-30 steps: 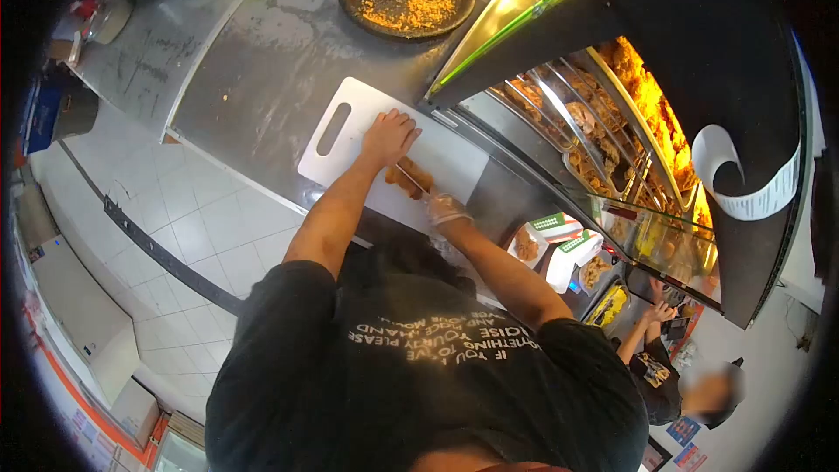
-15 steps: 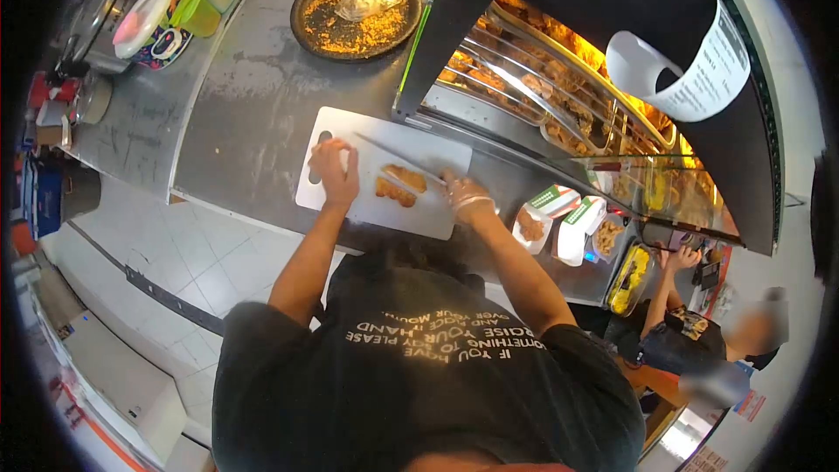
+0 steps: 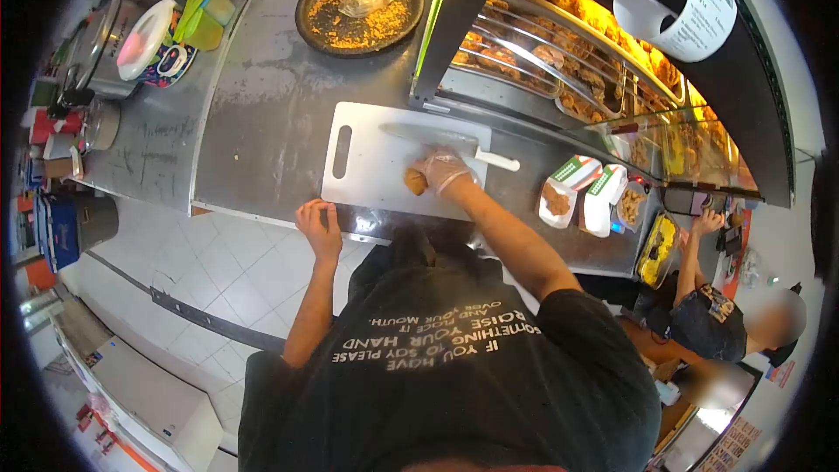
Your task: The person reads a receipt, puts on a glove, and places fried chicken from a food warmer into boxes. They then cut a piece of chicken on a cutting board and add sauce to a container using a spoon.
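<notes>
A white cutting board (image 3: 367, 166) lies on the steel counter (image 3: 262, 114). My right hand (image 3: 444, 170), in a clear glove, is closed over a piece of golden fried food (image 3: 414, 181) on the board's near right part. A knife (image 3: 434, 135) with a white handle (image 3: 496, 160) lies flat on the board just beyond that hand, with nobody holding it. My bare left hand (image 3: 316, 222) rests on the counter's near edge, below the board, holding nothing.
A round dark tray (image 3: 358, 7) with crumbs and a crumpled bag sits at the back. A lit display case (image 3: 559, 70) of fried chicken stands to the right. Open food boxes (image 3: 578, 196) sit beside the board. Containers (image 3: 157, 35) are at the left. A co-worker (image 3: 712, 319) stands at the right.
My right hand put the knife down on the board and took hold of the fried food. My left hand came off the board to the counter's edge.
</notes>
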The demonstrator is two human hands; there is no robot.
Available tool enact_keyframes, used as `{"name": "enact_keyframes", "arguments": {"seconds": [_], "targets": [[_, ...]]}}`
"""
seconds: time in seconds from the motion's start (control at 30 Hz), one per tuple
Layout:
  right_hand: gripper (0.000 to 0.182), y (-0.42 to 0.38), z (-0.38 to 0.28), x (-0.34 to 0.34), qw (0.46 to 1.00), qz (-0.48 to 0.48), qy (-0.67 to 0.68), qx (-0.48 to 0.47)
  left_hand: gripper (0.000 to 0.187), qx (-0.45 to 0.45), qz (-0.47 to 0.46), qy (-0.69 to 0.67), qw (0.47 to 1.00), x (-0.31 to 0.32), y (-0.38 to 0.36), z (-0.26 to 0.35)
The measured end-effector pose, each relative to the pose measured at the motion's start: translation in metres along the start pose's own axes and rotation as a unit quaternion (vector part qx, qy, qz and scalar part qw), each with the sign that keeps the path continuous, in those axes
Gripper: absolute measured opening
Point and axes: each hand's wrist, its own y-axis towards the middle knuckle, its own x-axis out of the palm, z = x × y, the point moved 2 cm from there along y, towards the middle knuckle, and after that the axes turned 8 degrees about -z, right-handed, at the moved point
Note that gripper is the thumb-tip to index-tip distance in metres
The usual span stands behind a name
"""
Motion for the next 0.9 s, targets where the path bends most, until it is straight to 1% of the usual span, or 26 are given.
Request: {"name": "enact_keyframes", "arguments": {"seconds": [0.07, 0.1, 0.17, 0.2, 0.23, 0.27, 0.33, 0.37, 0.4, 0.43, 0.47, 0.5, 0.53, 0.57, 0.6, 0.63, 0.7, 0.73, 0.77, 0.8, 0.83, 0.87, 0.9], "targets": [[0.043, -0.017, 0.006, -0.005, 0.987, 0.068, -0.052, -0.137, 0.013, 0.002, -0.011, -0.013, 1.000, -0.001, -0.004, -0.005], [0.043, -0.026, 0.013, -0.012, 0.988, 0.071, -0.047, -0.130, 0.013, 0.002, -0.015, -0.024, 1.000, -0.002, -0.004, -0.008], [0.045, -0.042, 0.034, -0.028, 0.998, 0.042, -0.043, 0.000, 0.013, 0.010, -0.020, -0.027, 0.999, -0.004, -0.006, -0.012], [0.044, -0.051, 0.048, -0.035, 0.991, -0.024, -0.011, 0.129, 0.012, 0.010, -0.017, -0.030, 0.999, -0.005, -0.006, -0.014], [0.044, -0.061, 0.062, -0.039, 0.962, -0.091, 0.020, 0.256, 0.012, 0.014, -0.019, -0.030, 0.999, -0.003, -0.004, -0.016], [0.044, -0.066, 0.076, -0.032, 0.962, -0.090, 0.023, 0.258, 0.012, 0.018, -0.026, -0.041, 0.999, 0.000, -0.002, -0.017], [0.040, -0.071, 0.097, -0.007, 0.969, -0.087, 0.002, 0.233, 0.012, 0.023, -0.037, -0.051, 0.998, 0.004, 0.004, -0.016], [0.040, -0.074, 0.085, -0.021, 0.968, -0.086, 0.005, 0.234, 0.012, 0.049, -0.051, -0.053, 0.996, 0.009, 0.014, -0.012], [0.038, -0.082, 0.059, -0.052, 0.964, -0.105, 0.032, 0.242, 0.012, 0.076, -0.066, -0.055, 0.993, 0.014, 0.026, -0.007], [0.036, -0.089, 0.043, -0.066, 0.958, -0.125, 0.060, 0.250, 0.012, 0.080, -0.071, -0.054, 0.993, 0.018, 0.039, -0.001], [0.036, -0.089, 0.046, -0.047, 0.957, -0.126, 0.065, 0.253, 0.012, 0.100, -0.088, -0.057, 0.990, 0.023, 0.052, 0.009], [0.036, -0.086, 0.048, -0.020, 0.978, -0.120, 0.048, 0.162, 0.012, 0.118, -0.104, -0.060, 0.986, 0.031, 0.065, 0.019], [0.036, -0.088, 0.046, 0.000, 0.991, -0.113, 0.032, 0.071, 0.011, 0.162, -0.105, -0.067, 0.979, 0.042, 0.078, 0.031], [0.032, -0.092, 0.017, -0.010, 0.970, -0.129, 0.118, 0.167, 0.011, 0.205, -0.106, -0.075, 0.970, 0.056, 0.090, 0.044], [0.031, -0.093, -0.021, -0.027, 0.934, -0.142, 0.200, 0.260, 0.010, 0.230, -0.141, -0.112, 0.956, 0.072, 0.102, 0.057], [0.031, -0.094, -0.042, -0.031, 0.933, -0.143, 0.202, 0.263, 0.010, 0.254, -0.174, -0.148, 0.940, 0.090, 0.114, 0.071], [0.044, -0.095, -0.067, -0.032, 0.908, -0.111, 0.253, 0.315, 0.013, 0.316, -0.240, -0.171, 0.902, 0.126, 0.132, 0.098], [0.044, -0.095, -0.071, -0.028, 0.906, -0.112, 0.256, 0.317, 0.015, 0.325, -0.272, -0.155, 0.892, 0.142, 0.137, 0.107], [0.042, -0.096, -0.072, -0.024, 0.884, -0.108, 0.295, 0.347, 0.017, 0.334, -0.304, -0.138, 0.881, 0.155, 0.142, 0.113], [0.040, -0.096, -0.071, -0.020, 0.858, -0.103, 0.333, 0.377, 0.017, 0.335, -0.307, -0.139, 0.880, 0.168, 0.145, 0.113], [0.040, -0.098, -0.072, -0.013, 0.856, -0.103, 0.335, 0.379, 0.019, 0.352, -0.362, -0.118, 0.855, 0.181, 0.145, 0.113], [0.039, -0.098, -0.072, -0.002, 0.884, -0.104, 0.288, 0.352, 0.021, 0.367, -0.414, -0.097, 0.827, 0.193, 0.142, 0.111], [0.039, -0.097, -0.070, 0.008, 0.909, -0.105, 0.240, 0.324, 0.021, 0.369, -0.416, -0.099, 0.825, 0.202, 0.140, 0.105]]}}
